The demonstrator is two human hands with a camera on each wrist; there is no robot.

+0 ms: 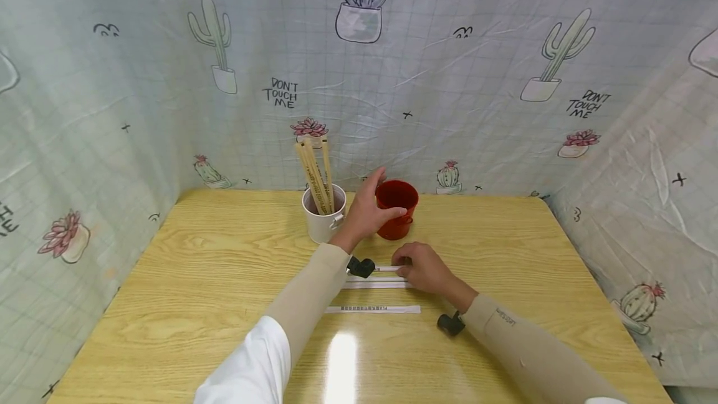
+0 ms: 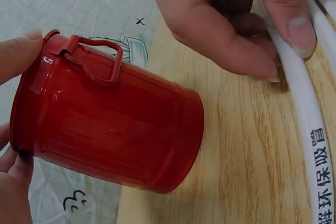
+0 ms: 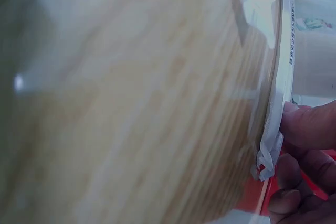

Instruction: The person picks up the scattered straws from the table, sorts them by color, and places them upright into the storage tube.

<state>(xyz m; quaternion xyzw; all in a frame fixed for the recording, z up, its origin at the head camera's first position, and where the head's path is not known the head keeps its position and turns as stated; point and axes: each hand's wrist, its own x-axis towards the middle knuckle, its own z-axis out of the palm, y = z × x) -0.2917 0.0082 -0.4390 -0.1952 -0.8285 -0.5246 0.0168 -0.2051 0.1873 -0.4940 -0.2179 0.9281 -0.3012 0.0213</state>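
Observation:
My left hand point(image 1: 366, 212) holds the small red bucket point(image 2: 115, 121) by its rim, thumb on one side and fingers on the other. The bucket stands upright on the table, its wire handle point(image 2: 116, 66) facing the wrist camera. Nearer to me, my right hand point(image 1: 427, 268) pinches one end of a white paper-wrapped straw point(image 2: 310, 124) between thumb and fingers. Printed characters run along its wrapper. Beside it on the table lie other wrapped straws point(image 1: 377, 286), and one more straw point(image 1: 373, 309) lies apart, closer to me.
A white bucket point(image 1: 322, 229) stands left of the red one, with several long tan sticks point(image 1: 317, 182) leaning in it. Behind the wooden table point(image 1: 224, 279) hangs a cloth point(image 1: 415, 80) with cactus drawings, which also covers both sides.

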